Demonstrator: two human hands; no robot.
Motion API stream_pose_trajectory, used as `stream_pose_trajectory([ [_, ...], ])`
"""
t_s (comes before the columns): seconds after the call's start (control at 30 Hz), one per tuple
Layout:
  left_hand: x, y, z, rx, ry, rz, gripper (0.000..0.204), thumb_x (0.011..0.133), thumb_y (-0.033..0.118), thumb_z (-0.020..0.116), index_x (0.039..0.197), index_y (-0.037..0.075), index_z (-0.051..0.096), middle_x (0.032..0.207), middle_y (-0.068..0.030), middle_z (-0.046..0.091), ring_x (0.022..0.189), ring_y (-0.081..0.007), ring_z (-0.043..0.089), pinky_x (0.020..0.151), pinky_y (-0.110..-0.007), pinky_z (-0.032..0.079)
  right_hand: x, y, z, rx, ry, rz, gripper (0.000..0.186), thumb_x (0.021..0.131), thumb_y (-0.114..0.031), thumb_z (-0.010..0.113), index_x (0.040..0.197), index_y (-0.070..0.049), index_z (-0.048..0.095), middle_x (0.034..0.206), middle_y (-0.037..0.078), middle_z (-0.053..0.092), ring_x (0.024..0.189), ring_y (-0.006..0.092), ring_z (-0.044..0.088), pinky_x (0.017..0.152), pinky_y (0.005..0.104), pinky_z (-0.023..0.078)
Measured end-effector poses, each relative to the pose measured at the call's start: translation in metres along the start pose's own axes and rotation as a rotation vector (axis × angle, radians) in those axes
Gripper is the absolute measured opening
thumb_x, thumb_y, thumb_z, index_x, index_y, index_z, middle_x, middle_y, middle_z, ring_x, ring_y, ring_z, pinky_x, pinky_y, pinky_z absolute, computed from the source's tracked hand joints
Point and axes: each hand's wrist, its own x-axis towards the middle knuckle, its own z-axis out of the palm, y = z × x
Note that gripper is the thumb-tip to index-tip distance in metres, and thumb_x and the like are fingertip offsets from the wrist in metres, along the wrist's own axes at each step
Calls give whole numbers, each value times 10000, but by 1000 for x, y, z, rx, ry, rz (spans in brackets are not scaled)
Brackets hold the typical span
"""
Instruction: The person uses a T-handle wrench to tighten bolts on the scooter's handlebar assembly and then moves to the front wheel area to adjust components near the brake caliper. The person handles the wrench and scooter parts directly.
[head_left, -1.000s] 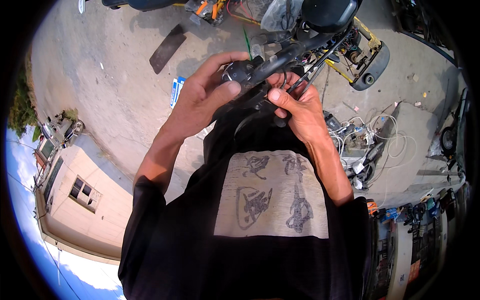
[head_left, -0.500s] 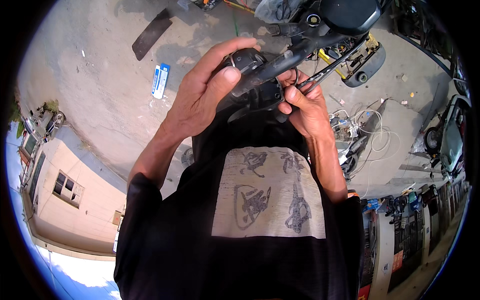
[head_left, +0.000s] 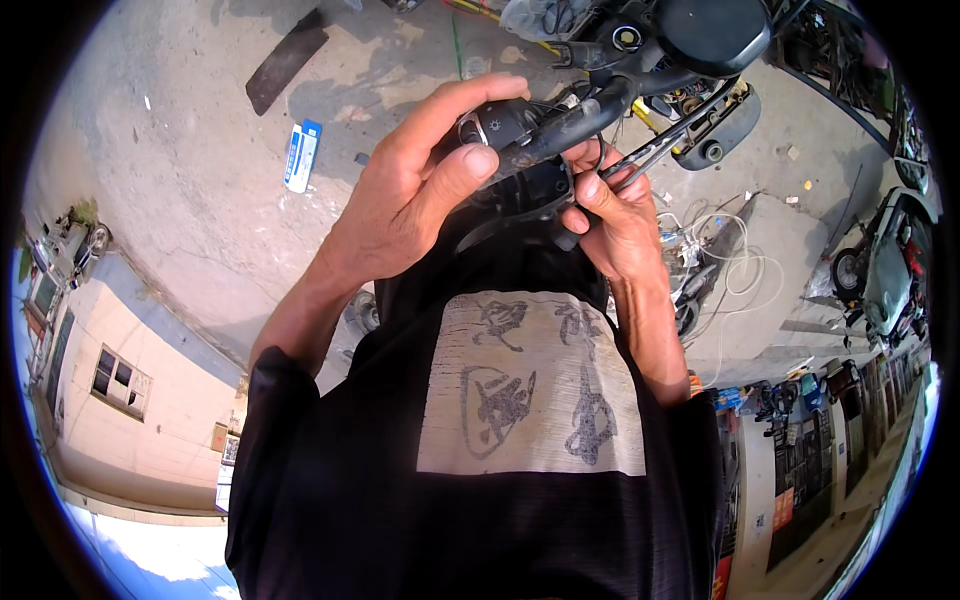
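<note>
My left hand (head_left: 410,190) is closed round a black switch housing (head_left: 497,126) on the end of a scooter-like handlebar (head_left: 570,122), fingertips over its top and thumb along the near side. My right hand (head_left: 620,225) pinches under the bar, at a black bracket or lever mount (head_left: 535,185) beside black cables (head_left: 680,130). Its fingertips are partly hidden, so the exact part it holds is unclear. A large black mirror-like piece (head_left: 708,30) tops the assembly.
Concrete ground (head_left: 210,140) carries a dark flat panel (head_left: 285,62), a blue-and-white package (head_left: 300,155), a yellow frame part with grey casing (head_left: 705,135) and tangled white cable (head_left: 745,270). Parked scooters (head_left: 880,270) stand far right, another vehicle (head_left: 85,245) left, near a building (head_left: 150,430).
The handlebar assembly and both hands have shifted up and slightly right in view, while the ground and surroundings have slid left. Both hands keep their hold.
</note>
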Motion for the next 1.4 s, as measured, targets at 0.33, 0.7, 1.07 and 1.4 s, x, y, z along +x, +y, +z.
stream_pose_trajectory([
  [0.33,7,-14,-9,-102,18,-133,428,1126,312,442,1462,71,553,1245,-69,659,1108,-134,604,1001,-286,465,-7,-3,9,-36,95,37,282,921,-107,802,1178,-22,725,984,13,695,776,59,562,543,199,406],
  [0.7,6,-12,-9,-124,-67,-49,532,1132,326,427,1520,-37,426,1422,-173,586,1290,-209,584,1119,-360,459,-7,-3,12,-56,105,24,289,926,-105,793,1182,0,708,980,26,699,760,57,569,535,198,405],
  [1.07,8,-14,-7,-237,-27,-30,404,1085,175,430,1448,8,490,1395,-141,585,1263,-199,578,1099,-349,448,-5,-2,14,-20,106,32,279,923,-107,800,1166,-9,705,958,15,674,735,55,545,529,205,393],
  [1.4,21,-12,-2,-176,79,-212,369,1019,80,469,1383,23,495,1230,-137,654,1102,-181,665,946,-329,569,-5,-4,19,-5,130,49,297,921,-117,806,1172,-5,696,954,33,686,732,70,568,530,203,397],
])
